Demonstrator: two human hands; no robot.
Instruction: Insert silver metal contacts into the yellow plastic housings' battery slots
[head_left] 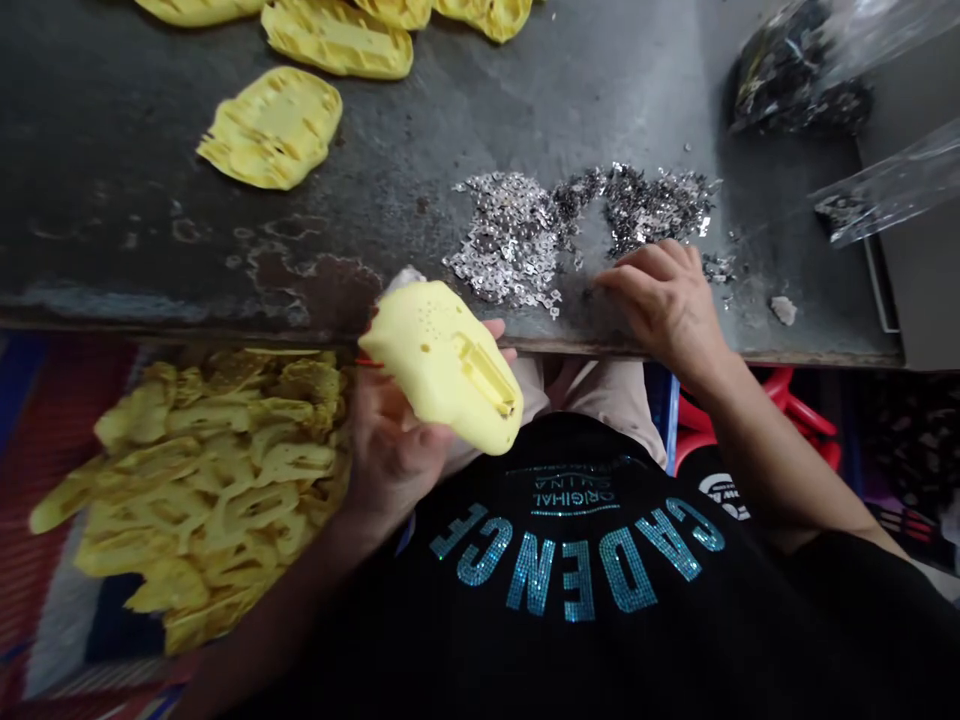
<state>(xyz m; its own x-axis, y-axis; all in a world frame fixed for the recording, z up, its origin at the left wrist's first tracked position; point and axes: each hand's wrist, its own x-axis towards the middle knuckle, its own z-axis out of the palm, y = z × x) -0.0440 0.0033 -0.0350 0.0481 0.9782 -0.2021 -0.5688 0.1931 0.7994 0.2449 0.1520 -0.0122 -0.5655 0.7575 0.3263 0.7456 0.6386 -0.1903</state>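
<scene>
My left hand [390, 440] is closed round a yellow plastic shell [442, 362], held tilted just below the near edge of the dark worktable [150, 200]. My right hand [667, 300] rests on the table with its fingers curled down, the fingertips touching the near side of a heap of small shiny metal pieces [517, 235]. What the fingertips pinch, if anything, is hidden.
Several more yellow shells [274, 128] lie on the table at the back left. A big pile of yellow shells [210, 480] sits low at my left. Clear bags of dark parts [802, 70] lie at the back right. A red stool [795, 410] shows under the table.
</scene>
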